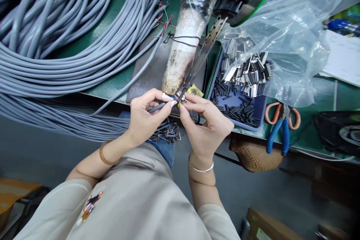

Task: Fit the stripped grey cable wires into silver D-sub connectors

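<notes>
My left hand (146, 116) pinches the end of a grey cable (156, 108) between thumb and fingers, its thin coloured wires at the fingertips. Close beside it, my right hand (206, 122) is closed in a pinch; a small yellow bit shows at its fingertips, but what it holds is mostly hidden. Both sets of fingertips meet just under the lower end of a mounted soldering iron (206, 45) with a perforated metal barrel. A white plastic-wrapped tube (184, 30) ends right above them. Behind the right fingers lies a yellow piece (194, 90).
Bundles of grey cable (92, 71) cover the left of the green bench. On the right, a blue tray (260, 114) holds small black tubes and metal connectors (253, 73), partly under a clear bag (298, 45). Pliers (284, 123) lie at the bench edge. Finished-looking cable ends (170, 133) hang below.
</notes>
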`<state>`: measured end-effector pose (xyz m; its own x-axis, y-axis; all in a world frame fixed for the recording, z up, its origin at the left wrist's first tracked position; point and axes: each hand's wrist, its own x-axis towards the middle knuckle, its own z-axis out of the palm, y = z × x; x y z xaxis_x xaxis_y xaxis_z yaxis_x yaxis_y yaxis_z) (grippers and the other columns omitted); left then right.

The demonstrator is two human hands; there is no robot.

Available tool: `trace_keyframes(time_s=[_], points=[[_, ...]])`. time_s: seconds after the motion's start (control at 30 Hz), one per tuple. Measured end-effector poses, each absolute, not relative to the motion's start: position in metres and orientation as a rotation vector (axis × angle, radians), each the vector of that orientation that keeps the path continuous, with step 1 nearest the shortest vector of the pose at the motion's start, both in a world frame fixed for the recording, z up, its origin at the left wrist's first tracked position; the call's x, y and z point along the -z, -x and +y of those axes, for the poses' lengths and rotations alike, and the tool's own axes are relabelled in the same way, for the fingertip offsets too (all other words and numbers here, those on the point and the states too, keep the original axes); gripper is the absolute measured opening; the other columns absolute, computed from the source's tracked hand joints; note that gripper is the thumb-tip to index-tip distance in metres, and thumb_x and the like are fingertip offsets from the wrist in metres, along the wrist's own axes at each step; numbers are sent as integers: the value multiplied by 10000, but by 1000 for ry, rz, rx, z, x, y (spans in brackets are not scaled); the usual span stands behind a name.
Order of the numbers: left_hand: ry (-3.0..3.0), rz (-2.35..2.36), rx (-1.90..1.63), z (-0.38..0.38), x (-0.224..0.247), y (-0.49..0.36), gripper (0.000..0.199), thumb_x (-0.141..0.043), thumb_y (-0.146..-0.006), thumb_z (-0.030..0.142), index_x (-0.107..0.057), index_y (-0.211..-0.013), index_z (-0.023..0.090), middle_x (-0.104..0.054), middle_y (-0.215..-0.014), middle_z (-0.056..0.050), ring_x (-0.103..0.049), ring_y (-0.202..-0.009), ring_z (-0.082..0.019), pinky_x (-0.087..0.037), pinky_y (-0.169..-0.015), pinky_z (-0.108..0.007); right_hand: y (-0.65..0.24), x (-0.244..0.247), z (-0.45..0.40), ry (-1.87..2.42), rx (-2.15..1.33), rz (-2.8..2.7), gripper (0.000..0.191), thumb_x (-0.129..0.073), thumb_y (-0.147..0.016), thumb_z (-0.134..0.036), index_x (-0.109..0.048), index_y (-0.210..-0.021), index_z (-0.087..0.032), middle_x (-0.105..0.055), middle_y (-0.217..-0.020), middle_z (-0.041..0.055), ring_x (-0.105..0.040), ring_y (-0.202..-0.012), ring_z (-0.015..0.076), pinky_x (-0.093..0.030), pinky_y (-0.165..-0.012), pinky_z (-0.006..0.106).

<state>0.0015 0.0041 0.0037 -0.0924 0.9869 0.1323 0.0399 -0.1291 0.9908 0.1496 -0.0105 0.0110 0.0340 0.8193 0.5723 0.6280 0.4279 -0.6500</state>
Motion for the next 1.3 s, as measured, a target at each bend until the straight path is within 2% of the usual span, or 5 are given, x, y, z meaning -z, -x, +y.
trace_keyframes(time_s=[0.13,0.73,0.9,1.17,1.3], points=[[-1307,1259,-1340,4,-2,-1,108,-778,-812,239,-711,-771,165,-671,-694,6,-523,-538,-57,-402,-477,-169,-152,-7,-13,1271,-311,-1649,128,-698,-924,-180,-630,-837,-245,-815,-1121,18,-811,-901,187,-698,-806,334],[-1421,1304,-1312,0,2,1,77,-748,-857,232,-712,-834,168,-691,-732,7,-457,-487,-45,-374,-474,-187,-152,-8,-10,1302,-229,-1710,101,-715,-925,-170,-693,-867,-249,-826,-1000,-6,-808,-909,184,-668,-790,296],[-1680,1222,-1366,-5,11,4,70,-696,-912,220,-747,-947,185,-787,-928,-61,-671,-729,-128,-515,-642,-227,-154,-6,-18,1352,-151,-1704,98,-720,-923,-163,-687,-887,-248,-828,-982,-15,-808,-840,166,-659,-739,269],[-1472,1219,-1224,-9,4,3,107,-664,-886,206,-673,-785,172,-651,-636,19,-466,-476,-65,-394,-508,-214,-153,-2,-25,1320,-164,-1682,106,-726,-923,-161,-668,-892,-244,-796,-887,-26,-785,-805,135,-634,-728,232],[-1260,1146,-1131,-9,1,5,124,-701,-853,249,-661,-772,163,-627,-620,7,-535,-511,-88,-419,-511,-217,-153,-1,-27,1335,-223,-1641,97,-723,-928,-180,-665,-887,-246,-751,-814,-42,-756,-758,125,-618,-688,226]])
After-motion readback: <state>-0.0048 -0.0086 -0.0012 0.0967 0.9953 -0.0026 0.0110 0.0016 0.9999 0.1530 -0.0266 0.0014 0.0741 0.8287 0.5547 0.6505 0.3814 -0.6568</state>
